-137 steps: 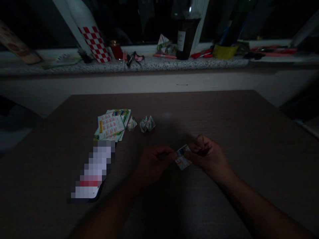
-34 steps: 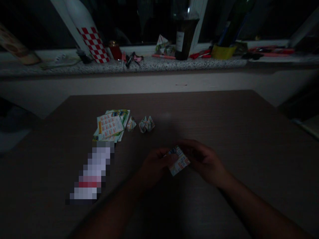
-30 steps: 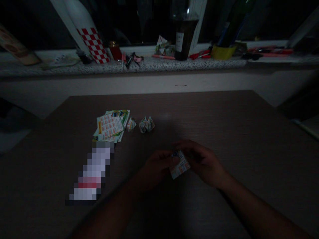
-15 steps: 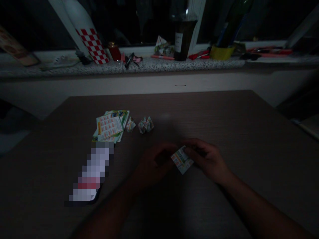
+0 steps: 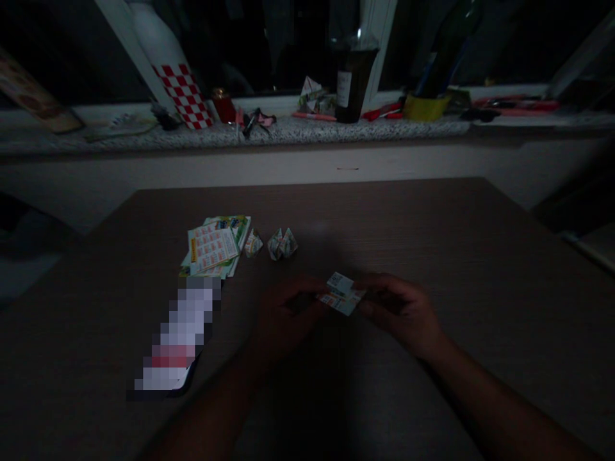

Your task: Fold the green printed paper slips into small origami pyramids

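A small folded piece of printed paper (image 5: 342,294) is held just above the dark wooden table (image 5: 432,224), near its middle. My left hand (image 5: 281,315) pinches its left edge and my right hand (image 5: 398,310) pinches its right edge, both with fingers closed on it. The paper lies almost flat, with one flap raised at the top. The light is very dim, so the fingertips are hard to make out.
A stack of printed leaflets (image 5: 214,245) lies at the table's left, with two small folded paper shapes (image 5: 254,243) (image 5: 282,243) beside it. A blurred flat object (image 5: 177,336) lies nearer me on the left. The windowsill (image 5: 288,128) behind holds a dark bottle (image 5: 350,83), a checkered item (image 5: 182,96), pens and clutter.
The paper has been turned from a tilted, upright face to lying nearly flat between both hands, with a flap now raised. Both hands shifted slightly.
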The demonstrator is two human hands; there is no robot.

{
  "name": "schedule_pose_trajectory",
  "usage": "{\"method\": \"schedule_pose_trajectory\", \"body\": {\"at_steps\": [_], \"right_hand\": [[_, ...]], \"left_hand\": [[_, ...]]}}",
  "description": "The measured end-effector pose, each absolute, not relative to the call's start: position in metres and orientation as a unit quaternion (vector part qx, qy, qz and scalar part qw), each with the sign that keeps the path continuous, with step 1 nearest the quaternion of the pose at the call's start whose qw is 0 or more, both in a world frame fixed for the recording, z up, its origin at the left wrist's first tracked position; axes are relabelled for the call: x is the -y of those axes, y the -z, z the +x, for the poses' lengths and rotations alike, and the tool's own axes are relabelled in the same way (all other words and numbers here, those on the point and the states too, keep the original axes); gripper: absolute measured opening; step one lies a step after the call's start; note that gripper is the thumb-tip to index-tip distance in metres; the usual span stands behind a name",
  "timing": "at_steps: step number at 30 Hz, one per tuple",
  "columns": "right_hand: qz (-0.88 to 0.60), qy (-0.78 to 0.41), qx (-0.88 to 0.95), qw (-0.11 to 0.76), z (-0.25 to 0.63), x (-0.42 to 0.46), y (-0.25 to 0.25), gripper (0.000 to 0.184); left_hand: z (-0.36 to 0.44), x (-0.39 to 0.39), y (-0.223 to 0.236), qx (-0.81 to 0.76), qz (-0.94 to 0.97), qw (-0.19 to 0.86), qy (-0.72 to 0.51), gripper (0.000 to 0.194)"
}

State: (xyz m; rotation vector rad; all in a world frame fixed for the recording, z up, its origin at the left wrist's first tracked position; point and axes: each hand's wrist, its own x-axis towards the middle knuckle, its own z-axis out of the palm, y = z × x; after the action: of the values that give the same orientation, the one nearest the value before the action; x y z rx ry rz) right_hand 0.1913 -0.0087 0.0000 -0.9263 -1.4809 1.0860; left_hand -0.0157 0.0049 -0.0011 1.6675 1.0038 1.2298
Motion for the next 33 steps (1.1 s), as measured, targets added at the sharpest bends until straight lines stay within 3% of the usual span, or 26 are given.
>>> {"method": "schedule_pose_trajectory", "body": {"at_steps": [8, 20, 28, 33], "right_hand": [[-0.411, -0.393, 0.621, 0.540, 0.190, 0.005, -0.002, 0.014], [-0.429, -0.401, 0.606, 0.536, 0.188, 0.005, -0.001, 0.001], [-0.480, -0.405, 0.543, 0.558, 0.176, 0.011, -0.002, 0.014], [-0.496, -0.398, 0.524, 0.566, 0.173, 0.011, 0.001, 0.018]], "left_hand": [[-0.013, -0.002, -0.002, -0.432, 0.614, 0.473, -0.461, 0.022], [-0.011, -0.002, -0.011, -0.459, 0.634, 0.425, -0.454, 0.012], [0.002, 0.005, -0.009, -0.471, 0.557, 0.478, -0.489, 0.005], [0.012, 0.008, -0.007, -0.496, 0.464, 0.532, -0.506, 0.010]]}}
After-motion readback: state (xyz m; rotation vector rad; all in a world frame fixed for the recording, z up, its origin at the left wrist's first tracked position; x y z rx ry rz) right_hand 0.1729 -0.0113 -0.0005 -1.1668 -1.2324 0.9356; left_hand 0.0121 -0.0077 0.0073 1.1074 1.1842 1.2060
